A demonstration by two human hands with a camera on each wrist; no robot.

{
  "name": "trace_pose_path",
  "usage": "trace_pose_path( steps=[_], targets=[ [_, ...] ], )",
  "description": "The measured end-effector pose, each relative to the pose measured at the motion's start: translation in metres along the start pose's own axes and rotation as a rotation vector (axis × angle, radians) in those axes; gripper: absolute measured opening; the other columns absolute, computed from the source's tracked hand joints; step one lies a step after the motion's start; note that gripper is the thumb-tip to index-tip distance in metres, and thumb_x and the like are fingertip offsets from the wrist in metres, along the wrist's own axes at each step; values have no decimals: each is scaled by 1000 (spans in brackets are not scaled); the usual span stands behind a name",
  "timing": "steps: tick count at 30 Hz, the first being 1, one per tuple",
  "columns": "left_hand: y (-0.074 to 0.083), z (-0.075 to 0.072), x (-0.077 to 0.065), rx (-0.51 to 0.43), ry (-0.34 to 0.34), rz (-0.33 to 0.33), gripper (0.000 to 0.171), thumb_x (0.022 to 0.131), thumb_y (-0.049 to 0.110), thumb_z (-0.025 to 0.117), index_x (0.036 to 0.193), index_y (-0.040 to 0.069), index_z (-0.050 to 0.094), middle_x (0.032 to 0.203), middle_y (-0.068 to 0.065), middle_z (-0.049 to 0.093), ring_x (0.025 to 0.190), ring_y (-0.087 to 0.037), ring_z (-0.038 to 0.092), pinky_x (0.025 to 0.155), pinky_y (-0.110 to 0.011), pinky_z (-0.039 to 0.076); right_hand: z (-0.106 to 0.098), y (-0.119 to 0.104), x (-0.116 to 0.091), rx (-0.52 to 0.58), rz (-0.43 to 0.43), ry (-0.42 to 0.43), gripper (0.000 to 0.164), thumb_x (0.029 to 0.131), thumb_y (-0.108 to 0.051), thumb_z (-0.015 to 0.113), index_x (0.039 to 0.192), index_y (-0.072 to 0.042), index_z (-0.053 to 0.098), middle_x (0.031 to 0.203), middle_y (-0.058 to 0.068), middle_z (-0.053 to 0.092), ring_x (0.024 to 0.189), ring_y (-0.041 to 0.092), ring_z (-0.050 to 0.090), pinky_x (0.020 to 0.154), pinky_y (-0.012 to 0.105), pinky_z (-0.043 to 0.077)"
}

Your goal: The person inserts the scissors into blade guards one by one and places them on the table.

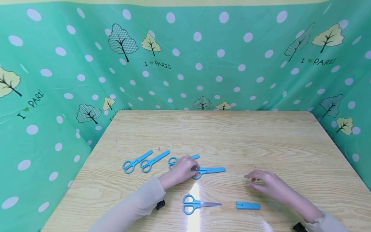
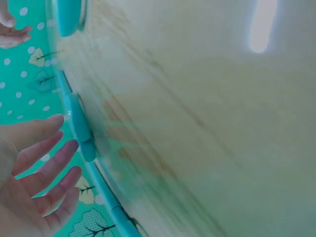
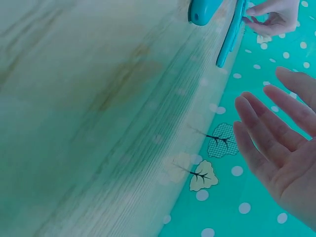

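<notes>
My left hand (image 1: 182,169) is at the handle end of a pair of blue scissors (image 1: 215,169), whose blades are in a blue sheath pointing right. In the left wrist view, its fingers are spread and slightly bent beside the scissors (image 2: 78,121), gripping nothing. Behind this hand lies another sheathed pair of scissors (image 1: 195,157), partly covered by it. My right hand (image 1: 268,183) hovers over the right side of the table, fingers loosely bent and holding nothing. Nearer to me lie scissors with bare metal blades (image 1: 195,204) and, to their right, a separate blue sheath (image 1: 248,205).
Two more sheathed scissors (image 1: 137,161) (image 1: 155,160) lie side by side on the left part of the wooden table (image 1: 261,135). A green dotted cloth (image 1: 185,58) hangs behind the table and along its sides. A bright glare strip crosses the front.
</notes>
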State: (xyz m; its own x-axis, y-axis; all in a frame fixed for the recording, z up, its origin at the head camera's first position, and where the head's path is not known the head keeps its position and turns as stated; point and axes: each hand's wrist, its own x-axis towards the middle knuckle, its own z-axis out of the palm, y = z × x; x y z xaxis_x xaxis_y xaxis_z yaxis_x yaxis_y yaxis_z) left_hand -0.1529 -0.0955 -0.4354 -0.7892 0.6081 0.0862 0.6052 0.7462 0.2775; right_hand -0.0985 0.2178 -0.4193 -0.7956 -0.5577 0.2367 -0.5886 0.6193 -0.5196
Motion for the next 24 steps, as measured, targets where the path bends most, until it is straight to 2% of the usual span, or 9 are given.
trace_pose_path(
  steps=[5, 13, 20, 24],
  targets=[
    [2, -4, -8, -13, 15, 14, 20, 77, 26, 68, 90, 11, 68, 84, 4, 64, 80, -9, 53, 71, -23, 44, 2, 0, -1, 1, -25, -5, 23, 75, -8, 67, 97, -4, 64, 91, 3, 65, 76, 11, 59, 63, 26, 51],
    [6, -10, -22, -32, 37, 55, 15, 78, 22, 67, 88, 11, 67, 83, 4, 64, 81, -10, 55, 80, -27, 44, 3, -3, -3, -41, -48, -6, 23, 74, -8, 68, 96, -6, 64, 89, 2, 65, 76, 10, 59, 63, 26, 51],
    [11, -16, -38, -85, 10, 80, 16, 77, 20, 66, 90, 11, 66, 85, 4, 63, 84, -10, 54, 78, -26, 44, 4, -6, -5, -10, -47, -43, 23, 74, -8, 68, 96, -6, 64, 89, 2, 65, 76, 10, 59, 62, 26, 51],
    [12, -15, -44, -87, 37, 136, 16, 76, 20, 67, 88, 10, 66, 83, 4, 63, 83, -10, 53, 75, -24, 43, 6, -6, -7, -3, -76, -41, 23, 74, -8, 68, 96, -6, 64, 89, 2, 65, 76, 10, 59, 62, 25, 50]
  ],
)
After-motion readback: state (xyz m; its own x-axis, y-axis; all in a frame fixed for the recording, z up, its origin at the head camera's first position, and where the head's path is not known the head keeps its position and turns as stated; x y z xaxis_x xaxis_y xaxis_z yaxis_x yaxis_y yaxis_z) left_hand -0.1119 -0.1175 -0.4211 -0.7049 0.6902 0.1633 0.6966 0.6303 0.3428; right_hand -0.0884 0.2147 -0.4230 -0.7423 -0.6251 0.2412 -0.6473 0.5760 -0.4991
